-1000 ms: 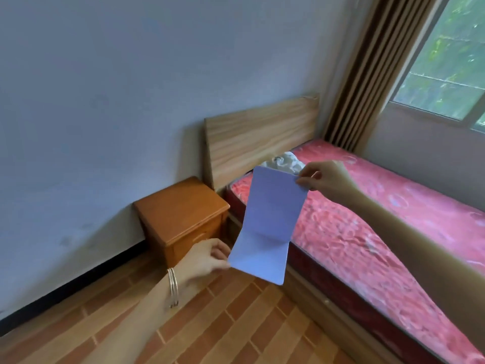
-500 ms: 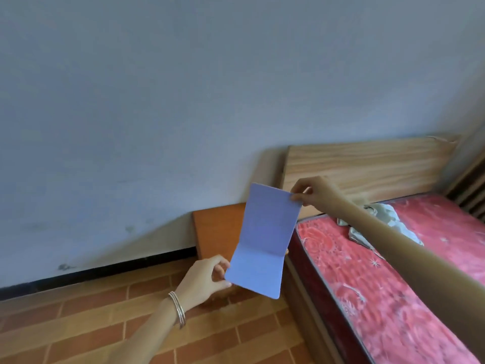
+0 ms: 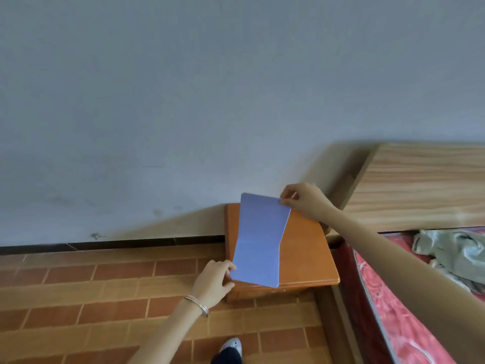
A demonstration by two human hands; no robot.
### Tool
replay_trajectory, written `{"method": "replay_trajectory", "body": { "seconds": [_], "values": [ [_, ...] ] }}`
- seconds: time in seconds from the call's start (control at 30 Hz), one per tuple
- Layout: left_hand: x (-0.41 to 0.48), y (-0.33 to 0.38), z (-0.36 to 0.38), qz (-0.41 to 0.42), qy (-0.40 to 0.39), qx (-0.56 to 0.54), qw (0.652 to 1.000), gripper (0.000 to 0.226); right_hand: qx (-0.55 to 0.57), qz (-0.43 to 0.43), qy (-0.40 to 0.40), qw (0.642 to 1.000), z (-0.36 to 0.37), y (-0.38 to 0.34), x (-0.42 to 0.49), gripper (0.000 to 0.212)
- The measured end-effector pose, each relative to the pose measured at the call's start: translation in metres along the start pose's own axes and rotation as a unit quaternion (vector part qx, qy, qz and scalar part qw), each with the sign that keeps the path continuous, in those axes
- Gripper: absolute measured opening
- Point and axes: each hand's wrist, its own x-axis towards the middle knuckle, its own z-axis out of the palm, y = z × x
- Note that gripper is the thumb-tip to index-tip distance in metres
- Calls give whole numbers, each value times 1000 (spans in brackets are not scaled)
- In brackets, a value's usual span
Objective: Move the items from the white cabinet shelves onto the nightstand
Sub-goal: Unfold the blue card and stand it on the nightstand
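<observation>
The blue folder [image 3: 258, 240], once held short of the nightstand [image 3: 307, 254], now hangs over its top, perhaps touching.

I get one view only, worn on the person's head. It faces forward and steeply down, close over the nightstand [image 3: 307, 248], with the blue folded sheet [image 3: 259, 240] mid-frame. The wall [image 3: 183, 101] fills the upper half, tiled floor [image 3: 105, 298] lower left, bed [image 3: 399, 327] at the right edge.

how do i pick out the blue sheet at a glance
Left of the wooden headboard stands an orange nightstand. Over its top, the left hand and right hand each pinch a corner of the blue sheet: pale, blank, bent at a crease across its middle, unlike the orange wood beneath.
</observation>
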Motion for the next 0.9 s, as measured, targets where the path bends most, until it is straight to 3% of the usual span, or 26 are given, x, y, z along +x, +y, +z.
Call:
{"method": "replay_trajectory", "body": {
  "seconds": [0.3,0.47,0.9],
  "values": [
    [141,-83,84,-73,-77,10,994,47,-22,12,-20,999,105,77,145,17],
    [191,-126,136,-111,-70,21,991,51,-23,10,-18,1000,165,125,197,18],
    [240,-171,174,-80,-61,90,991,56,2,-35,66,997,228,152,235,19]
  ]
}}
